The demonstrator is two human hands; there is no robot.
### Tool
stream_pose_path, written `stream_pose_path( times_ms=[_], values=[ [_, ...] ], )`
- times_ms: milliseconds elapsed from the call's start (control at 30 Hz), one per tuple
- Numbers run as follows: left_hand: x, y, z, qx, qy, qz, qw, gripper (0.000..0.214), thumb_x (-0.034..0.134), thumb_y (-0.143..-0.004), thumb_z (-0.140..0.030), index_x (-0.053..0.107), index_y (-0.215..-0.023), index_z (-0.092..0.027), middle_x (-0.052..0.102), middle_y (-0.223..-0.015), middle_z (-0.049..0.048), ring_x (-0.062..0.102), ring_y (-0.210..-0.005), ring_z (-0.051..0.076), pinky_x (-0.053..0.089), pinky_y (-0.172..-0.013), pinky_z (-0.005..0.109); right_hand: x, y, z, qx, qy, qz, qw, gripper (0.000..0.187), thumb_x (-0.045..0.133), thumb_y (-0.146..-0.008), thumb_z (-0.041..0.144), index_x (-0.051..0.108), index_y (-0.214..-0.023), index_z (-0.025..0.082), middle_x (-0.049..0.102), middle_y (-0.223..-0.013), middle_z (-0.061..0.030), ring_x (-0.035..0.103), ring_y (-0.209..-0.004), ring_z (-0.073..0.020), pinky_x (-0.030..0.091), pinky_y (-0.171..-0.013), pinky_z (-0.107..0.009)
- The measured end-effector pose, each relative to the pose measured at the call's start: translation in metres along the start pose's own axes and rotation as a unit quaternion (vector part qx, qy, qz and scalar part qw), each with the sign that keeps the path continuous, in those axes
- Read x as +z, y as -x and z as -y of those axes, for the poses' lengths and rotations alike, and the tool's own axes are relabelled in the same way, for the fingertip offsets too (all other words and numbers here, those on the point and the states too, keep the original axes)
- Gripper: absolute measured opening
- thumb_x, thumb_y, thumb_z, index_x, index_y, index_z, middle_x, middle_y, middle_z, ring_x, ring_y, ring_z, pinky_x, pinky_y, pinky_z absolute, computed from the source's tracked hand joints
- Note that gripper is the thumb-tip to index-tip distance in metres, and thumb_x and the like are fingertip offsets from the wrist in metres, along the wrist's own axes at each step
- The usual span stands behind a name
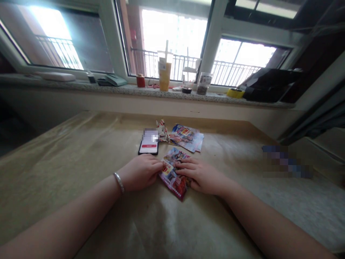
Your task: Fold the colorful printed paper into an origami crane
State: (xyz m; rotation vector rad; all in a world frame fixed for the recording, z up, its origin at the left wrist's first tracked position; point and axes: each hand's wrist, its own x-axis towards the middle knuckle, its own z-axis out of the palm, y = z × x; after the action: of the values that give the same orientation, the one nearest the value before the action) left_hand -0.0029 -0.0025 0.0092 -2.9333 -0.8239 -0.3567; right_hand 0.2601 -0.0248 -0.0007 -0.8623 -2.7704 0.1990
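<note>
A colourful printed sheet (pixel 174 176) lies on the tan-covered table (pixel 81 162) in front of me. My left hand (pixel 140 172) presses on its left edge with fingers curled in a pinch. My right hand (pixel 201 174) rests on its right side, fingers bent over the paper. Just beyond lie more printed sheets (pixel 185 137), a small folded paper piece (pixel 162 130) and a phone (pixel 148 144) with its screen lit. A bracelet circles my left wrist.
A stone window sill (pixel 121 89) runs along the back with a tall drink cup (pixel 164 72), a red can (pixel 140 80), a jar (pixel 203 83), a yellow tape roll (pixel 235 93) and a black bag (pixel 269 86). A blurred object (pixel 287 162) lies at the table's right.
</note>
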Motion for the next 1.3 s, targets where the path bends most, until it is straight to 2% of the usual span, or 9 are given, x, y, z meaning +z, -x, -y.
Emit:
stream_pose_path(
  times_ms=[100, 200, 400, 667, 833, 967, 1067, 1200, 1300],
  values=[
    [0.000, -0.002, -0.008, 0.013, 0.013, 0.011, 1.000, 0.030, 0.054, -0.083, -0.023, 0.061, -0.111, -0.022, 0.065, -0.116, 0.0061, 0.061, -0.100, 0.021, 0.046, -0.091, 0.037, 0.003, -0.002, -0.002, -0.007, -0.006, 0.012, 1.000, 0.048, 0.048, -0.082, 0.012, 0.057, -0.129, 0.019, 0.052, -0.138, -0.0062, 0.045, -0.128, -0.0215, 0.036, -0.110, -0.042],
    [0.005, -0.002, -0.011, 0.018, 0.010, 0.014, 1.000, 0.039, 0.052, -0.087, -0.030, 0.054, -0.125, -0.023, 0.060, -0.126, 0.0062, 0.056, -0.111, 0.024, 0.042, -0.097, 0.042, 0.005, -0.004, -0.004, -0.009, -0.030, 0.014, 0.999, 0.047, 0.044, -0.085, 0.011, 0.056, -0.129, 0.019, 0.053, -0.137, -0.0059, 0.046, -0.128, -0.0187, 0.035, -0.111, -0.039],
    [0.015, -0.004, -0.007, 0.035, 0.002, 0.003, 0.999, 0.031, 0.046, -0.094, -0.029, 0.060, -0.121, -0.025, 0.064, -0.121, 0.0039, 0.058, -0.108, 0.023, 0.047, -0.092, 0.040, 0.003, -0.003, -0.007, -0.011, -0.076, 0.018, 0.997, 0.044, 0.044, -0.085, 0.007, 0.061, -0.124, 0.017, 0.056, -0.133, -0.0063, 0.048, -0.127, -0.0170, 0.036, -0.111, -0.034],
    [0.009, -0.003, -0.010, 0.046, 0.104, -0.005, 0.994, 0.025, 0.050, -0.092, -0.029, 0.067, -0.110, -0.029, 0.067, -0.117, 0.0015, 0.059, -0.106, 0.020, 0.050, -0.090, 0.035, -0.005, 0.001, -0.007, -0.021, -0.143, 0.013, 0.989, 0.038, 0.045, -0.086, 0.008, 0.068, -0.113, 0.020, 0.067, -0.118, -0.0037, 0.055, -0.119, -0.0150, 0.042, -0.105, -0.032],
    [0.009, -0.004, -0.015, 0.027, 0.103, 0.020, 0.994, 0.027, 0.052, -0.090, -0.032, 0.065, -0.114, -0.029, 0.061, -0.128, 0.0024, 0.057, -0.112, 0.023, 0.048, -0.095, 0.040, -0.009, 0.003, -0.009, -0.024, -0.198, 0.007, 0.980, 0.035, 0.048, -0.082, 0.005, 0.071, -0.102, 0.021, 0.071, -0.109, -0.0035, 0.059, -0.112, -0.0143, 0.046, -0.100, -0.032],
    [0.011, -0.003, -0.014, 0.021, 0.084, 0.032, 0.996, 0.041, 0.057, -0.086, -0.033, 0.056, -0.126, -0.029, 0.054, -0.136, 0.0055, 0.050, -0.123, 0.027, 0.044, -0.101, 0.044, -0.010, 0.003, -0.008, -0.017, -0.219, 0.000, 0.976, 0.033, 0.047, -0.081, 0.004, 0.071, -0.097, 0.020, 0.072, -0.105, -0.0040, 0.061, -0.107, -0.0139, 0.045, -0.099, -0.031],
    [0.012, -0.003, -0.013, 0.011, 0.083, 0.039, 0.996, 0.042, 0.056, -0.087, -0.032, 0.054, -0.129, -0.030, 0.052, -0.137, 0.0055, 0.049, -0.125, 0.026, 0.043, -0.102, 0.044, -0.011, 0.002, -0.007, 0.010, -0.220, 0.001, 0.975, 0.030, 0.045, -0.084, 0.006, 0.070, -0.094, 0.019, 0.072, -0.100, -0.0044, 0.063, -0.100, -0.0140, 0.046, -0.095, -0.030],
    [0.010, -0.003, -0.012, 0.011, 0.101, 0.029, 0.994, 0.035, 0.053, -0.088, -0.032, 0.060, -0.123, -0.027, 0.057, -0.132, 0.0061, 0.053, -0.121, 0.025, 0.043, -0.102, 0.043, -0.010, 0.000, -0.006, 0.091, -0.189, -0.008, 0.978, 0.026, 0.043, -0.090, 0.019, 0.069, -0.092, 0.016, 0.071, -0.089, -0.0061, 0.064, -0.083, -0.0164, 0.049, -0.079, -0.028],
    [0.008, -0.005, -0.011, 0.013, 0.128, 0.027, 0.991, 0.030, 0.045, -0.092, -0.027, 0.065, -0.114, -0.023, 0.062, -0.126, 0.0053, 0.054, -0.120, 0.021, 0.044, -0.102, 0.036, -0.005, -0.002, -0.007, 0.135, -0.206, -0.018, 0.969, 0.029, 0.042, -0.092, 0.027, 0.068, -0.101, 0.017, 0.071, -0.095, -0.0051, 0.064, -0.087, -0.0174, 0.048, -0.080, -0.027]
  ],
)
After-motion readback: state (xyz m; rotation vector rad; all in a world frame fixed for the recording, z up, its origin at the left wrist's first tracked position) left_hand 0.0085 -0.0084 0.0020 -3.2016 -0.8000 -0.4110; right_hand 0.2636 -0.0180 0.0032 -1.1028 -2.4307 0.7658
